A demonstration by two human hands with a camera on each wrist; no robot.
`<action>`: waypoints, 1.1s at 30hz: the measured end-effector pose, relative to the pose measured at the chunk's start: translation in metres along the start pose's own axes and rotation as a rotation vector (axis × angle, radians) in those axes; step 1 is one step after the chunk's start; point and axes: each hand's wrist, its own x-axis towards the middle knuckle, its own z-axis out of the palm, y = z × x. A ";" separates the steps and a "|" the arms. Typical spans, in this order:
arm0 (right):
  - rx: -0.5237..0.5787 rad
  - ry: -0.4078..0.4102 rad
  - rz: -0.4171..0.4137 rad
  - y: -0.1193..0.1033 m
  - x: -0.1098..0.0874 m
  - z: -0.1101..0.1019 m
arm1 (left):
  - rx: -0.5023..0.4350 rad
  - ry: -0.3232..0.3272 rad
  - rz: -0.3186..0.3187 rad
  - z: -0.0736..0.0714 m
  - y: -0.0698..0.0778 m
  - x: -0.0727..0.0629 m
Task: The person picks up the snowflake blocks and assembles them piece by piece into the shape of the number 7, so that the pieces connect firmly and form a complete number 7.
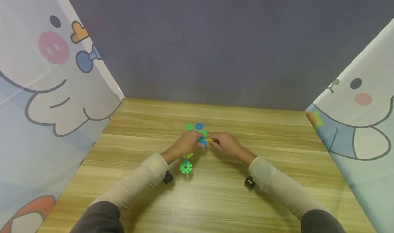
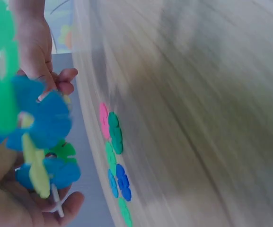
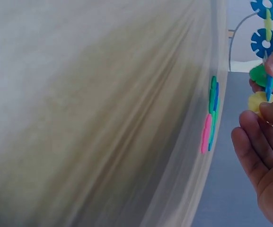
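Linked notched plastic discs form a chain, with a green disc (image 1: 186,167) at its near end and blue discs (image 3: 265,43) joined by a yellow one farther along. My left hand (image 1: 187,142) grips this chain over the middle of the table, fingers bent around the discs by a blue disc (image 2: 56,174). Opposite it, my right hand (image 1: 228,145) pinches a yellow disc (image 3: 256,101) between thumb and fingers. That yellow disc meets the edge of a blue disc (image 3: 269,87) in the chain. Fingers partly hide the join.
Several loose discs lie on the wooden table (image 1: 277,134) just beyond the hands, among them a pink disc (image 2: 103,120), a dark green disc (image 2: 115,132) and a blue disc (image 1: 199,126). A grey panel (image 1: 215,45) stands behind; cartoon-printed panels (image 1: 46,99) flank both sides.
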 end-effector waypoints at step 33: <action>0.033 -0.086 0.195 0.014 0.012 -0.023 | -0.065 -0.010 -0.065 -0.004 -0.009 -0.004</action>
